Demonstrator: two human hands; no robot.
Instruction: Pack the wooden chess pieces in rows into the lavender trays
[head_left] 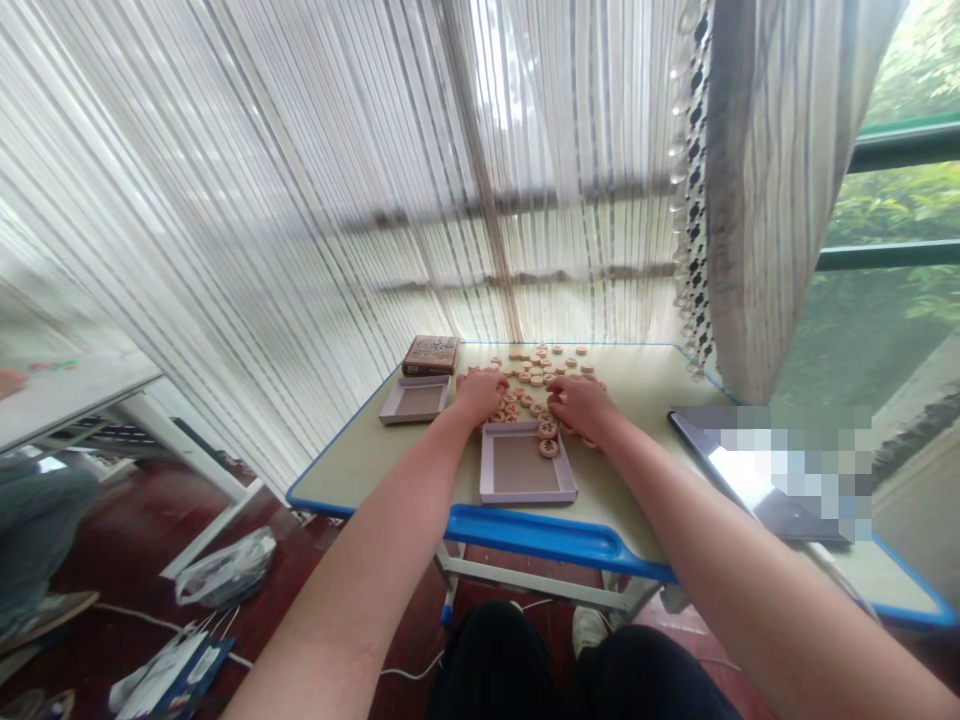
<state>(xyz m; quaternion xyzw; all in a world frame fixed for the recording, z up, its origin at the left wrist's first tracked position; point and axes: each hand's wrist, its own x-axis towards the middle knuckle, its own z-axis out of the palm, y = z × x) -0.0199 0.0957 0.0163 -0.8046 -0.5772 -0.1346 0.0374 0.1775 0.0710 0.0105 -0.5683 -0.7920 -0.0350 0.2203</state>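
Round wooden Chinese chess pieces point(536, 378) lie scattered over the far middle of the table. My left hand point(482, 392) rests at the left side of this spread, fingers curved and apart, close to several pieces. On the right side, my right hand point(581, 403) reaches in palm down, its thumb and fingers apart beside the pieces; some are hidden under it. In front of both hands lies a shallow open box tray point(491, 495). A few dark-marked pieces point(549, 449) sit in its upper right corner, partly stacked or overlapping.
A second shallow tray point(386, 414) and a brown printed box point(432, 355) stand at the table's back left. A tablet-like device point(720, 480) lies on the right. The table point(352, 465) has a blue edge; a string curtain point(337, 150) hangs behind it. Another person's leg point(52, 530) shows left.
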